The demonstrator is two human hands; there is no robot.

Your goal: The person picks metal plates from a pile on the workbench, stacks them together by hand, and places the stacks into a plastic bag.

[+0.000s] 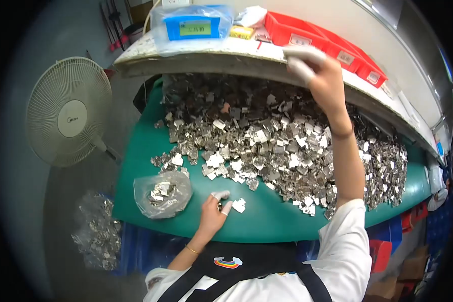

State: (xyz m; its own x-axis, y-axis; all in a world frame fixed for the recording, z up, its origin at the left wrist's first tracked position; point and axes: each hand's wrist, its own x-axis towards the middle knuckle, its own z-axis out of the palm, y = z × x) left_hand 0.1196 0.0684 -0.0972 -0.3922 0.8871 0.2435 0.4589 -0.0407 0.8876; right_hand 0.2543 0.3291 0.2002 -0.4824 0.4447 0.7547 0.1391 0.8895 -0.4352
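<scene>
the head camera looks forward and down from near the green table (267,221).

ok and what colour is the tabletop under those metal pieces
The tabletop is green, showing best in the head view.

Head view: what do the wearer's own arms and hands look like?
Left hand: white fingertip covers; thin gold-coloured bangle at the wrist. Right hand: matching white fingertip covers; thin dark band at the wrist. White right sleeve ends around the elbow, forearm bare. No full gloves; no markings legible on either arm.
</scene>
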